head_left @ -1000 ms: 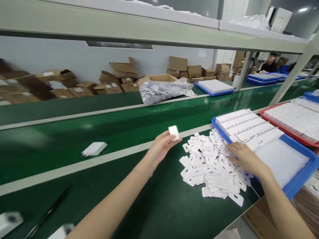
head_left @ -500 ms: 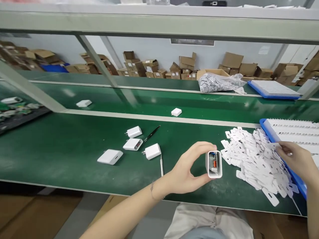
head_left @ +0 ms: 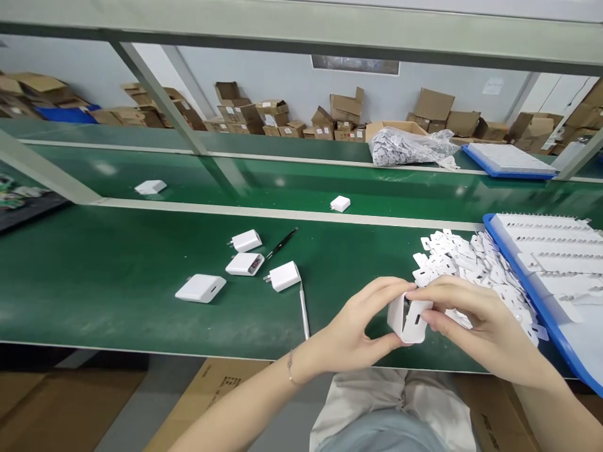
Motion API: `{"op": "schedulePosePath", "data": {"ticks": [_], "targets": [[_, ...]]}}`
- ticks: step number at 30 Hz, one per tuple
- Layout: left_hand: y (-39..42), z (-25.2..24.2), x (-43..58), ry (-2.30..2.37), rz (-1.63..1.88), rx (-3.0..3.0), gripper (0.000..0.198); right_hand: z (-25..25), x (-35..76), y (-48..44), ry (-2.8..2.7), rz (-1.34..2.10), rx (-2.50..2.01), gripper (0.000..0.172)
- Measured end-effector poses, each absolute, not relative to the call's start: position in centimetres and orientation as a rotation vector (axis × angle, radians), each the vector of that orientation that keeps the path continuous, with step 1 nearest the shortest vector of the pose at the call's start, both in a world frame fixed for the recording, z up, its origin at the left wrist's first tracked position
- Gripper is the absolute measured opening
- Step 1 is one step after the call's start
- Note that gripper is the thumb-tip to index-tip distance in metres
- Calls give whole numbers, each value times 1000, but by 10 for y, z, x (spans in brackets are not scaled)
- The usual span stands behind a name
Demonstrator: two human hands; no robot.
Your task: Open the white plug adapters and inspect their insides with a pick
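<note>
My left hand point(head_left: 360, 326) grips a white charger housing point(head_left: 396, 317) between thumb and fingers, its open end turned to the right. In my right hand point(head_left: 475, 320) is a small white end cover point(head_left: 414, 323) with a slot, pinched between thumb and fingers. The cover sits at the housing's mouth, slightly angled, with a dark gap along its upper left edge. Behind my right hand spreads a heap of white covers point(head_left: 471, 260). Several white chargers point(head_left: 285, 276) lie to the left, one with its inside showing.
Beside the chargers lie black tweezers point(head_left: 281, 243) and a silver pen-like tool point(head_left: 304, 311). A blue tray point(head_left: 518, 276) with rows of white parts stands at the right. Across the back runs a green belt point(head_left: 264, 188) with a few chargers. A metal shelf beam point(head_left: 301, 31) crosses above.
My right hand has come left from the blue tray with a cover and brought it against the housing's open end. My left hand has turned the housing slightly. The view has tilted down.
</note>
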State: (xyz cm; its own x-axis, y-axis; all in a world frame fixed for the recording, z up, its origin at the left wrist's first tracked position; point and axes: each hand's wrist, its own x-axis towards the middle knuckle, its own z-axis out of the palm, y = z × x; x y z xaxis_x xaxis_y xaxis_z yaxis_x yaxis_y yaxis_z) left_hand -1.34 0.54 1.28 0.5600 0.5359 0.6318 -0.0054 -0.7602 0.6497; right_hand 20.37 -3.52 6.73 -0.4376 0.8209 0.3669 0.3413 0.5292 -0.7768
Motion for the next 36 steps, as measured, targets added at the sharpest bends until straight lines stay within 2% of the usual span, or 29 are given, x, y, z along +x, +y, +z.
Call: {"op": "schedulePosePath", "data": {"ticks": [6, 9, 12, 15, 20, 24, 28, 30, 34, 36], "targets": [[3, 0, -12, 495, 1275, 2146, 74, 53, 201, -35, -1874, 874, -1173, 32], [6, -1, -11, 487, 1271, 2162, 70, 42, 202, -30, -1747, 1132, -1160, 39], [9, 5, -11, 500, 1190, 2229, 57, 32, 206, -24, -1720, 1265, -1052, 41], [11, 12, -11, 526, 1136, 2299, 48, 26, 208, -24, -1737, 1138, -1004, 37], [10, 13, -12, 548, 1149, 2317, 50, 24, 204, -35, -1714, 870, -1075, 35], [9, 13, -12, 566, 1104, 2362, 49, 22, 206, -37, -1639, 964, -1126, 30], [10, 18, -14, 499, 990, 2449, 55, 17, 213, -29, -1608, 1339, -997, 53], [10, 19, -14, 457, 975, 2475, 57, 14, 214, -27, -1602, 1419, -927, 56], [0, 11, -8, 610, 1165, 2189, 54, 11, 210, -27, -1498, 1217, -849, 45], [-8, 3, 2, 651, 1212, 1872, 66, 10, 206, -28, -1467, 1042, -843, 44]]}}
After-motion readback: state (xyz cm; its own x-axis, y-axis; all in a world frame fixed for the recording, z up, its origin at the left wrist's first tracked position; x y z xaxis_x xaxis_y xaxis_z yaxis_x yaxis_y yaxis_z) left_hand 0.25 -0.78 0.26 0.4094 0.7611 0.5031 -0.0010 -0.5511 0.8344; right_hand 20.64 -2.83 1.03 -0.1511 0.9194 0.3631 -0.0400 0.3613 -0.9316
